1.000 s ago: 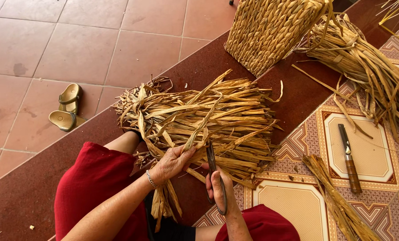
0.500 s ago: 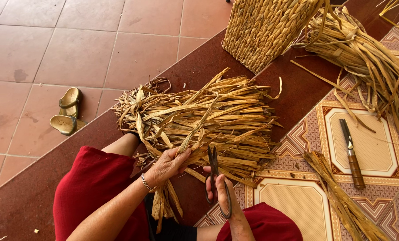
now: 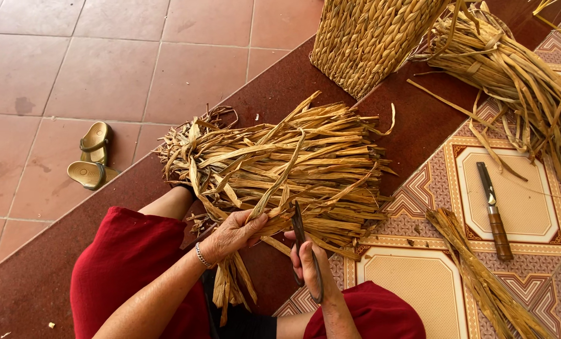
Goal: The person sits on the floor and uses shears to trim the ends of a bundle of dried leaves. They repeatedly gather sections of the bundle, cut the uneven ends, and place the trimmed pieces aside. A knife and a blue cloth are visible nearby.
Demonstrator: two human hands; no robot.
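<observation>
Woven basket [image 3: 371, 37] cut off at top edge. Second dried-leaf bundle [image 3: 519, 75] clipped at right edge. Loose strands [image 3: 487, 282] run out bottom right. Scissors [image 3: 305, 251] partly hidden inside right hand [image 3: 312, 267]; blade tips lost among dried leaves [image 3: 280, 169]. Lower leg hidden beneath same heap.

A single head-worn camera is looking steeply down, close above the person's lap, facing the tiled floor [image 3: 104, 69] ahead.

**Bundle of dried leaves under scissors**

We see the left hand [image 3: 233, 233] gripping strands of the dried leaf bundle [image 3: 286, 166]. The right hand [image 3: 308, 267] holds dark scissors [image 3: 300, 235], blades against the bundle. A wooden-handled knife [image 3: 494, 210] lies on patterned tile [image 3: 525, 194]; a woven basket [image 3: 371, 37] stands beyond.
</observation>
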